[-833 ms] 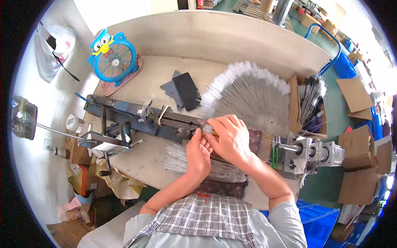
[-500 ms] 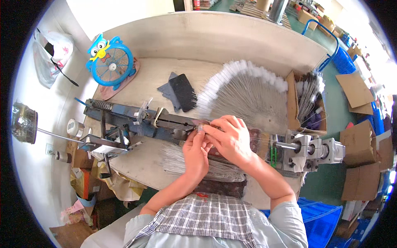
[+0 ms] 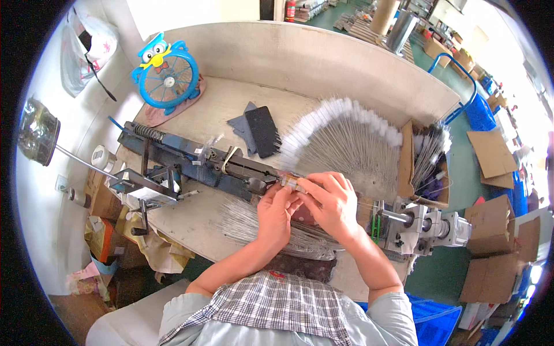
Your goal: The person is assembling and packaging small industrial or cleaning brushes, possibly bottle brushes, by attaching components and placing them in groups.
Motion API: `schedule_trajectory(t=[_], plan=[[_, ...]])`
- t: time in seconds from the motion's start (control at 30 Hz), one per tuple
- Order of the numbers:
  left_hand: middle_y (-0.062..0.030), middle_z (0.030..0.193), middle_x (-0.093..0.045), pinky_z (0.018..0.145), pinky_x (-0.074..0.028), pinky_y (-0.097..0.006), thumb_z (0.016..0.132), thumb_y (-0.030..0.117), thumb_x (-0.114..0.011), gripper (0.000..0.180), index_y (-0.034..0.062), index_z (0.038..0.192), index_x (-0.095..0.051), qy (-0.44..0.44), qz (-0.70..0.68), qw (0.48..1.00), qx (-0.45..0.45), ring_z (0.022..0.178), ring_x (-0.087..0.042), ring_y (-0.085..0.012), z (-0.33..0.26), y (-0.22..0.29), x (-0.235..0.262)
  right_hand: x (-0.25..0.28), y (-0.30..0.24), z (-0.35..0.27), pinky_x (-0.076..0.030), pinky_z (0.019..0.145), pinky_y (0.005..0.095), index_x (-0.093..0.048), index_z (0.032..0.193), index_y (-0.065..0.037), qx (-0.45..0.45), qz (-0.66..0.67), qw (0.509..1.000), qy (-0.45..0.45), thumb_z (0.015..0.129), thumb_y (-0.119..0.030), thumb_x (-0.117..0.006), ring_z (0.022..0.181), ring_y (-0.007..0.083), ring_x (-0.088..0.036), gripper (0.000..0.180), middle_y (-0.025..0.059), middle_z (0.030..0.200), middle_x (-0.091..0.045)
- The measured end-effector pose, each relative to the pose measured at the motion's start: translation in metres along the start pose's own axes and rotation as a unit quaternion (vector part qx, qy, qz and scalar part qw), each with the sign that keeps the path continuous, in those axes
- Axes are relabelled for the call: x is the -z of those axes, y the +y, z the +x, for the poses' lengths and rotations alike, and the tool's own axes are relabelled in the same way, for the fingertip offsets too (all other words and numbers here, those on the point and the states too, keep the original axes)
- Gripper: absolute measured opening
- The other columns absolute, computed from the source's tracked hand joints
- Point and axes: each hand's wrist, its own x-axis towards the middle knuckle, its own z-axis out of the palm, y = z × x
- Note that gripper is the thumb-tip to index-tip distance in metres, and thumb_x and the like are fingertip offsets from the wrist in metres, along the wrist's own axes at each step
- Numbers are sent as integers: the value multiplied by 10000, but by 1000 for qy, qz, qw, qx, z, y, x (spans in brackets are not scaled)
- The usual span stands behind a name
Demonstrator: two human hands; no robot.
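Note:
My left hand (image 3: 274,218) and my right hand (image 3: 336,207) meet at the right end of a long dark metal bench device (image 3: 216,164). Their fingertips are pinched on a small pale piece (image 3: 293,183), whitish with a yellowish patch, too small to name surely. Beyond the hands, many thin wire stems with white fluffy tips lie in a fan, like wire brushes (image 3: 352,130). Below my left hand, a bundle of bare wire stems (image 3: 242,222) lies by the table's near edge, partly hidden by my forearm.
A blue character-shaped fan (image 3: 168,82) stands at the far left, with a black flat pad (image 3: 262,131) nearer the middle. At right are a cardboard box (image 3: 407,158) of brushes and a motorised shaft unit (image 3: 430,228). A lamp (image 3: 39,132) juts in from the left.
My fingers have drawn slightly apart, and more of the pale piece shows between them. The whole view has shifted a little; both hands stay by the device's end.

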Motion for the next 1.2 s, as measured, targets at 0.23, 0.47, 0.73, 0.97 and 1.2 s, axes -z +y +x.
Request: schedule_trajectory(t=[0.23, 0.47, 0.73, 0.97, 1.2], plan=[[-53, 960, -640, 814, -480, -321, 912, 132, -540, 147, 49, 1028, -574, 2, -24, 1000, 9, 858, -624, -149, 0, -3, 2, -1, 2, 0, -456, 744, 365, -684, 951, -128, -4, 0, 1000, -27, 699, -135, -709, 880, 229, -584, 253, 25, 943, -625], [-23, 1020, -607, 907, -421, -330, 944, 263, -457, 222, 81, 1034, -545, -26, -64, 997, 35, 964, -571, -139, 1, -2, 8, -7, -7, 8, -485, 772, 353, -693, 960, -97, -25, 25, 999, -36, 692, -131, -725, 862, 246, -601, 273, 47, 954, -636], [-33, 1043, -597, 904, -423, -331, 954, 286, -429, 254, 77, 1045, -541, -27, -89, 994, 48, 971, -568, -158, 1, 0, 5, -12, -9, 13, -484, 771, 355, -683, 970, -89, -30, 32, 999, -30, 679, -145, -735, 870, 246, -605, 301, 50, 963, -639], [-47, 974, -607, 845, -456, -306, 937, 208, -477, 188, 52, 1012, -549, -31, -78, 995, 47, 927, -583, -152, -1, 3, 6, -20, -14, 8, -456, 733, 361, -655, 1010, -84, -47, -29, 998, 17, 668, -179, -741, 863, 231, -601, 364, 39, 938, -642], [-76, 943, -623, 768, -505, -279, 926, 85, -498, 147, 0, 1030, -557, -14, -72, 997, 6, 870, -614, -147, 0, -2, 1, -8, -15, 6, -458, 748, 344, -692, 936, -100, -21, -38, 999, 13, 677, -151, -740, 850, 220, -607, 268, 28, 924, -646]])
